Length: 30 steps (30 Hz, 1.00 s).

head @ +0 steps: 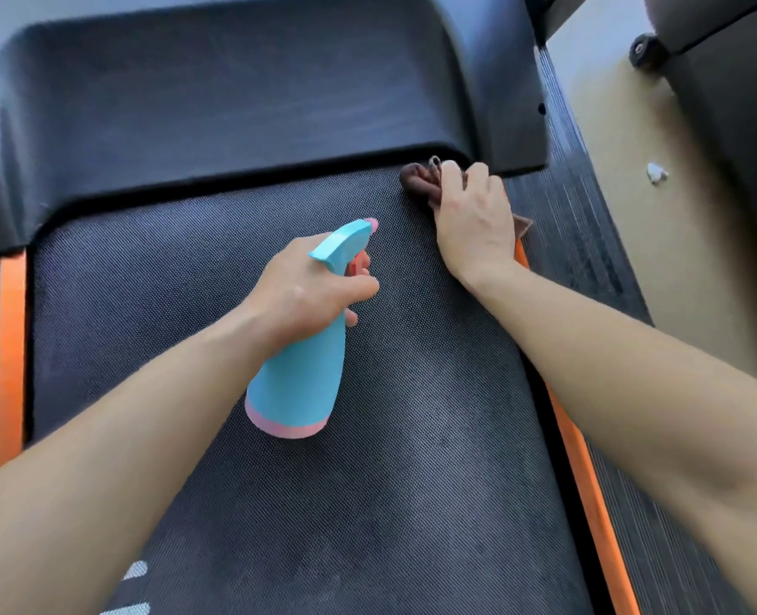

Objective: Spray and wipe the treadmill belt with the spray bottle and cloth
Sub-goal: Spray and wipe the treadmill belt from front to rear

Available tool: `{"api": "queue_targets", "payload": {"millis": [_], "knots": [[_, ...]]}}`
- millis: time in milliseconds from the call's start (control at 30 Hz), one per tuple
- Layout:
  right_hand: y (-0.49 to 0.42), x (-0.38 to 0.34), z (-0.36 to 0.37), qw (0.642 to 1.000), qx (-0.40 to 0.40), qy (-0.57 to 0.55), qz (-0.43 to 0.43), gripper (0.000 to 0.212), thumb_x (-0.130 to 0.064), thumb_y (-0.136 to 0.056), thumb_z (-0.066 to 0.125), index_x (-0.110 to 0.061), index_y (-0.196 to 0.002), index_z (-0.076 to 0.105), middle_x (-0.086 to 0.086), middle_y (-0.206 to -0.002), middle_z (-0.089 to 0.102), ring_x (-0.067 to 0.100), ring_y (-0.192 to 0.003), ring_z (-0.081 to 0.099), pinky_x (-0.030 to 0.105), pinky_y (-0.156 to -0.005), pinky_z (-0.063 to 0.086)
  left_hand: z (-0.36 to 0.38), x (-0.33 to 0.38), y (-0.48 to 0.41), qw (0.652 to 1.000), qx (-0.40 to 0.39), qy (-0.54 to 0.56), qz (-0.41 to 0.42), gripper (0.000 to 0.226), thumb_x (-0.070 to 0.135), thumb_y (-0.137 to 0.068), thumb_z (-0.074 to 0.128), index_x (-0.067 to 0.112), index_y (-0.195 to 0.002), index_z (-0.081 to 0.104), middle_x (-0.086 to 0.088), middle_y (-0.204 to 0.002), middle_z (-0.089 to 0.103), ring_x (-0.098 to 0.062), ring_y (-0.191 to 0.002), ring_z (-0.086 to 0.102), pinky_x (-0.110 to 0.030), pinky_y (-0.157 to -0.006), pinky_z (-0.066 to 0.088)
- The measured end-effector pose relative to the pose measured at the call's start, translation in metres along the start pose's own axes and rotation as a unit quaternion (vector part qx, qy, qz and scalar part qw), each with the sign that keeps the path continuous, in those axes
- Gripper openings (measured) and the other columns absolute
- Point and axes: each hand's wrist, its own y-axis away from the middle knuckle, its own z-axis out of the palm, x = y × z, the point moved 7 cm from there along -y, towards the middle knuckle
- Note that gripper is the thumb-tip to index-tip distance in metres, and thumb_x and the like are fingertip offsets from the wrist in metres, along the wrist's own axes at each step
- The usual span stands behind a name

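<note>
Gripping the neck of the spray bottle in the left hand, fingers curled at the pink trigger. Clutching a bunched brown cloth under the right hand, pressed down at the far right corner of the treadmill belt, hard against the edge of the dark motor cover. Holding that bottle tilted over mid-belt: pink base low and toward the wearer, nozzle up, away and to the right. Long axis diagonal, aimed at the belt patch just left of the cloth. Nozzle end nearest the cloth, clearly apart from it. Cannot tell whether lifted clear of the belt or resting on it. Probably mid spray-then-wipe at the front edge; next likely calls for sweeping the cloth leftward along the cover edge, across the nozzle's line. Outward: orange strips flanking the belt, ribbed side rail at right, tan floor with a small white scrap.
</note>
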Motion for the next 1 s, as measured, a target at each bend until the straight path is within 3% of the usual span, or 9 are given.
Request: {"api": "queue_targets", "payload": {"millis": [100,267,367,500,667,733,833,900,1000], "knots": [[0.048,0.0,-0.01,0.999,-0.013,-0.025,-0.044,0.037,-0.027,-0.095,0.059,-0.011,-0.129,0.056,0.017,-0.106,0.056,0.036,-0.089,0.055,0.046,-0.077,0.047,-0.005,-0.003,0.002,1.0,0.0,-0.008,-0.004,0.035,0.021,-0.086,0.078,0.026,-0.121,0.073,0.0,-0.108,0.078,-0.015,-0.062,0.078,-0.024,-0.074,0.059],[0.138,-0.014,-0.028,0.984,-0.045,-0.065,-0.157,0.04,-0.021,-0.091,0.063,-0.013,-0.13,0.058,0.016,-0.102,0.054,0.036,-0.085,0.052,0.048,-0.073,0.048,-0.009,-0.009,0.004,1.0,0.008,-0.025,-0.013,0.036,0.023,-0.086,0.078,0.027,-0.122,0.073,0.003,-0.107,0.079,-0.014,-0.063,0.078,-0.014,-0.066,0.053],[0.123,-0.012,-0.041,0.974,-0.005,-0.034,-0.223,0.037,-0.017,-0.093,0.059,-0.013,-0.13,0.06,0.017,-0.102,0.057,0.036,-0.084,0.052,0.047,-0.068,0.047,-0.009,-0.006,0.004,1.0,0.006,-0.025,-0.009,0.036,0.023,-0.086,0.078,0.027,-0.121,0.073,0.004,-0.107,0.078,-0.015,-0.063,0.079,-0.021,-0.074,0.056],[0.058,-0.012,-0.058,0.973,0.066,0.053,-0.215,0.035,-0.015,-0.097,0.051,-0.016,-0.131,0.059,0.016,-0.104,0.06,0.036,-0.085,0.057,0.046,-0.068,0.045,-0.014,-0.008,0.011,1.0,0.013,-0.022,0.004,0.035,0.023,-0.084,0.078,0.027,-0.119,0.074,0.004,-0.105,0.078,-0.017,-0.064,0.079,-0.034,-0.088,0.062],[0.096,-0.026,-0.05,0.978,-0.048,0.0,-0.202,0.063,-0.042,-0.088,0.061,-0.014,-0.143,0.049,0.017,-0.119,0.056,0.037,-0.097,0.053,0.047,-0.076,0.049,-0.017,-0.014,0.016,1.0,0.019,-0.024,-0.001,0.033,0.022,-0.085,0.079,0.028,-0.117,0.074,0.004,-0.106,0.078,-0.017,-0.064,0.079,-0.035,-0.088,0.061],[0.118,-0.027,-0.062,0.973,-0.055,-0.047,-0.218,0.069,-0.049,-0.088,0.059,-0.011,-0.144,0.047,0.015,-0.116,0.057,0.035,-0.095,0.055,0.047,-0.077,0.05,-0.019,-0.016,0.018,1.0,0.016,-0.019,0.0,0.028,0.021,-0.085,0.079,0.026,-0.113,0.075,0.003,-0.105,0.078,-0.018,-0.064,0.079,-0.037,-0.088,0.062],[0.105,-0.021,-0.07,0.969,-0.045,-0.061,-0.236,0.058,-0.053,-0.087,0.059,-0.021,-0.136,0.057,0.011,-0.106,0.058,0.034,-0.09,0.055,0.045,-0.075,0.047,-0.021,-0.018,0.019,0.999,0.023,-0.026,-0.003,0.026,0.021,-0.085,0.078,0.024,-0.111,0.076,0.003,-0.105,0.078,-0.016,-0.064,0.078,-0.031,-0.082,0.062],[0.092,-0.017,-0.064,0.97,-0.06,-0.063,-0.228,0.05,-0.057,-0.087,0.057,-0.028,-0.128,0.062,0.012,-0.116,0.055,0.035,-0.098,0.051,0.046,-0.08,0.046,-0.019,-0.019,0.019,0.999,0.025,-0.023,-0.005,0.028,0.021,-0.086,0.077,0.025,-0.114,0.076,0.003,-0.104,0.078,-0.015,-0.063,0.078,-0.024,-0.075,0.06],[0.105,-0.026,-0.045,0.958,-0.122,-0.076,-0.246,0.058,-0.06,-0.092,0.049,-0.031,-0.142,0.048,0.012,-0.133,0.049,0.035,-0.107,0.051,0.049,-0.084,0.049,-0.015,-0.021,0.019,1.0,0.016,-0.016,-0.003,0.028,0.022,-0.086,0.078,0.026,-0.113,0.075,0.005,-0.104,0.078,-0.015,-0.063,0.078,-0.028,-0.078,0.061]]}}
